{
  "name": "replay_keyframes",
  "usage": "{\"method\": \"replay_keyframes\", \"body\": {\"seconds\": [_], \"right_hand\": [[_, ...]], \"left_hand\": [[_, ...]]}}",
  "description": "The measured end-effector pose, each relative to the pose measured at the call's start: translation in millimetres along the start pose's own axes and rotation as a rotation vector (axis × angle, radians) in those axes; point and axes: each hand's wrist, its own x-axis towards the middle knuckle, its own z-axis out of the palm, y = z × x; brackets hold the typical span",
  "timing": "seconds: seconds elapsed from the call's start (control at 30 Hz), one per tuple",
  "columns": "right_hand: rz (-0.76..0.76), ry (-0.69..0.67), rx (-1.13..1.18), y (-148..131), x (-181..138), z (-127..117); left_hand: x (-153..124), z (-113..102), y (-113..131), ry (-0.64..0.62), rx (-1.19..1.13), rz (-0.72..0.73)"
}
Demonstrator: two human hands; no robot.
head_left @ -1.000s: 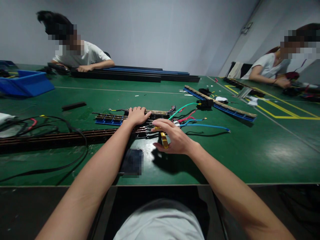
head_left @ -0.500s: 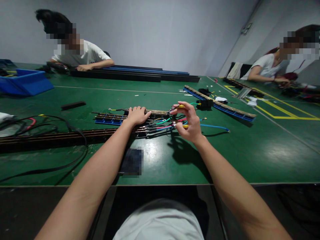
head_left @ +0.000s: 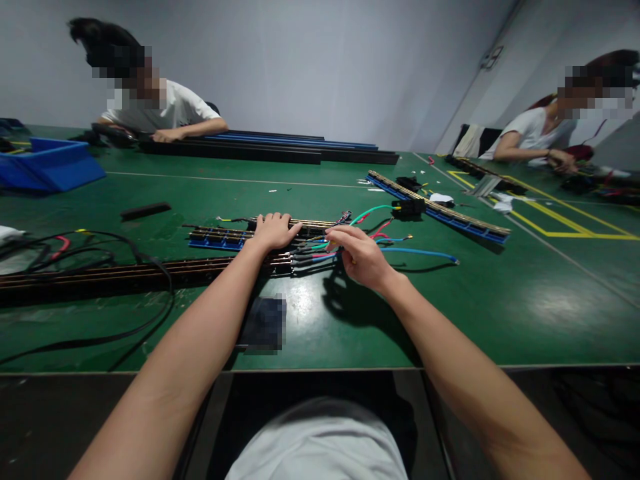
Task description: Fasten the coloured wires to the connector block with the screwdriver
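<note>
My left hand [head_left: 273, 232] lies across a dark rail with brass-coloured strips [head_left: 317, 225], fingers spread and pressing down on it. My right hand [head_left: 363, 257] is closed at the wire ends to the right. The yellow-handled pliers it held earlier are hidden by the fingers now. Around its fingertips run a green wire [head_left: 370, 212], red wires and a blue wire [head_left: 425, 253]. A longer dark rail with brass strips [head_left: 125, 277] stretches left, with sleeved wires [head_left: 310, 255] leaving its right end. A short blue-based rail [head_left: 215, 239] sits just left of my left hand.
A blue bin [head_left: 55, 167] stands far left, near looped black cable [head_left: 165, 293]. Another blue-based rail [head_left: 460, 223] lies right of centre, a black connector [head_left: 407, 209] against it. A dark flat object [head_left: 265, 323] lies near the front edge. Two co-workers sit across the table.
My right hand has closed from a wide grip on the yellow-handled pliers and shifted slightly left; the yellow handles no longer show. My left hand has stayed in place.
</note>
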Motion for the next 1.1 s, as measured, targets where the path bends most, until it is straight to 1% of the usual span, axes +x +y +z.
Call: {"method": "replay_keyframes", "body": {"seconds": [0.13, 0.23, 0.4, 0.53, 0.63, 0.73, 0.8, 0.87, 0.9, 0.97, 1.03, 1.1], "right_hand": [[-0.069, -0.064, -0.117, -4.9, 0.8, -1.6], [-0.087, -0.097, -0.100, -8.5, 2.6, -3.6], [-0.053, -0.119, -0.072, -7.5, 2.1, -2.9], [0.018, -0.043, -0.059, -5.7, 0.3, -3.1], [0.147, 0.043, 0.009, -8.1, 1.6, -6.7], [0.317, 0.181, 0.104, -10.0, 2.8, -10.7], [0.360, 0.282, 0.176, -8.5, 2.2, -12.0], [0.370, 0.345, 0.228, -5.3, 0.6, -12.1], [0.375, 0.354, 0.239, -3.8, -0.3, -11.9], [0.369, 0.333, 0.236, -2.0, -1.7, -11.7], [0.335, 0.286, 0.226, -3.0, -1.8, -12.1], [0.298, 0.275, 0.224, -6.4, -0.3, -12.8]], "left_hand": [[-0.2, -0.4, 0.9, -0.005, 0.002, 0.000], [-0.3, -0.1, 0.9, -0.002, 0.000, 0.009], [-0.4, -0.5, 0.8, -0.006, 0.003, -0.002], [-0.3, -0.6, -0.1, -0.010, -0.010, 0.000], [0.6, 0.7, -1.8, -0.008, -0.022, 0.003], [1.8, 2.2, -3.5, -0.004, -0.029, 0.013], [2.5, 2.9, -4.0, -0.001, -0.028, 0.020], [3.1, 3.3, -4.3, 0.000, -0.025, 0.024], [3.3, 3.5, -4.4, 0.001, -0.023, 0.025], [3.5, 3.8, -4.7, 0.001, -0.023, 0.024], [3.3, 4.1, -5.0, 0.003, -0.027, 0.024], [2.9, 4.1, -5.4, 0.006, -0.032, 0.027]]}}
